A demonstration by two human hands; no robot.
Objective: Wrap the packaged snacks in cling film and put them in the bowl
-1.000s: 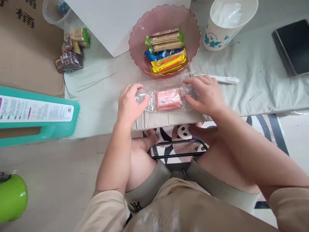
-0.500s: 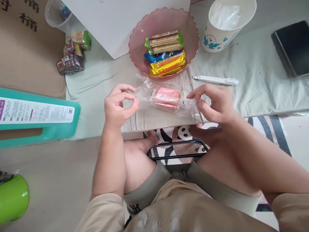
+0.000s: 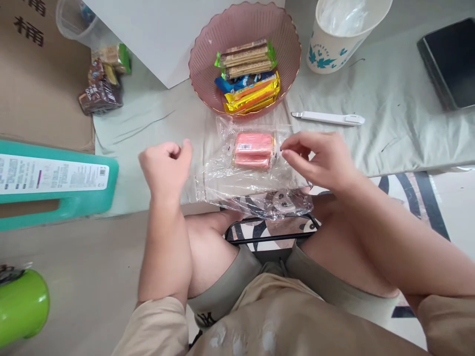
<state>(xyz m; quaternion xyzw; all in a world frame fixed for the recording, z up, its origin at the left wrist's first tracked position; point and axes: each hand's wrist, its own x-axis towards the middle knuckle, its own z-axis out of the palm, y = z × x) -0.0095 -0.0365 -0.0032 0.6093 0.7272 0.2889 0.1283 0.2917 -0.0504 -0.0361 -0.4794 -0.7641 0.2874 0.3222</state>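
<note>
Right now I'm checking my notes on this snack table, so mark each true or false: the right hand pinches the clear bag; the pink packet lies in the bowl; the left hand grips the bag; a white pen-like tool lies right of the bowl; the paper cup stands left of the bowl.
1. The right hand pinches the clear plastic bag: true.
2. The pink snack packet lies in the pink bowl: false, it lies inside the bag, before the bowl.
3. The left hand grips the bag: false, it is a loose fist beside it.
4. The white pen-like tool lies right of the bowl: true.
5. The paper cup stands left of the bowl: false, right.
</note>
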